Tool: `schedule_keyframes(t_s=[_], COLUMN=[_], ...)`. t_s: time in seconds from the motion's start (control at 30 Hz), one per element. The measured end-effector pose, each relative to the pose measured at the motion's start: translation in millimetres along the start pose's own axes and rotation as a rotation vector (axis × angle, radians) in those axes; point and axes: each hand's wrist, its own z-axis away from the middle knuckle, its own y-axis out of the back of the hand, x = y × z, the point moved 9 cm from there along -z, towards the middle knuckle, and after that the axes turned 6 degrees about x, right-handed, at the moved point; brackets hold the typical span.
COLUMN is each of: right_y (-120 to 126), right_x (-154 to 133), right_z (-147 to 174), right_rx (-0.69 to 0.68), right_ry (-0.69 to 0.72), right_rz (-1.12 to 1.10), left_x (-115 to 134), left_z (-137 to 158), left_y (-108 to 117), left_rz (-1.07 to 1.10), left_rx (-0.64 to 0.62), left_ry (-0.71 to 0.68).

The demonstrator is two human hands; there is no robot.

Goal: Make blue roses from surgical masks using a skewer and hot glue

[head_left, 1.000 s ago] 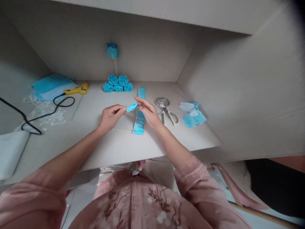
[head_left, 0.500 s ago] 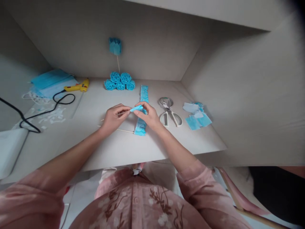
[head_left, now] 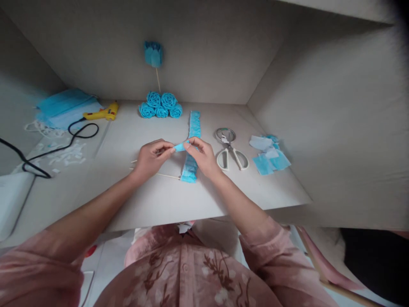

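Observation:
A small piece of blue mask fabric (head_left: 180, 147) is stretched between my two hands above the table. My left hand (head_left: 152, 158) pinches its left end with thumb and fingertips, while my right hand (head_left: 203, 155) grips the other end. A thin stick tip (head_left: 133, 161) pokes out on the far side of my left wrist; the rest of it is hidden by the hand. Beneath my right hand lies a long ruffled blue strip (head_left: 194, 121), and a second thin stick (head_left: 168, 175) reaches its near end.
White-handled scissors (head_left: 228, 149) and cut mask pieces (head_left: 271, 155) lie to the right. Rolled blue flowers (head_left: 161, 106) are stacked at the back, near one upright on a stick (head_left: 153, 54). Leftward are a yellow glue gun (head_left: 102, 113), its black cord, masks (head_left: 67, 106) and white scraps (head_left: 68, 153).
The blue piece between my hands now shows flatter and wider, and the stick seen at my left fingertips no longer shows there. The view has shifted slightly.

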Motion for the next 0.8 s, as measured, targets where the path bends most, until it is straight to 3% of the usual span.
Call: schedule_keyframes(t_s=[0.17,0.37,0.53,0.8], right_y=[6,-9,-13,-4], right_x=[6,5,0,-2], right_z=[-3,3,6,3], right_rx=[-0.029,-0.119,-0.097,-0.011], right_ry=[-0.021,-0.008,-0.007,0.015], right_rz=[-0.166,-0.022,-0.02,0.05], left_x=[-5,4,4,5], left_z=[-5,-5,-3,-1], left_y=[10,6,-1,-1], left_rz=[0.024,-0.014,-0.01,-0.027], left_rx=[0.019,-0.04,-0.09,-0.052], left_ry=[0.047,0.011,-0.036,-0.057])
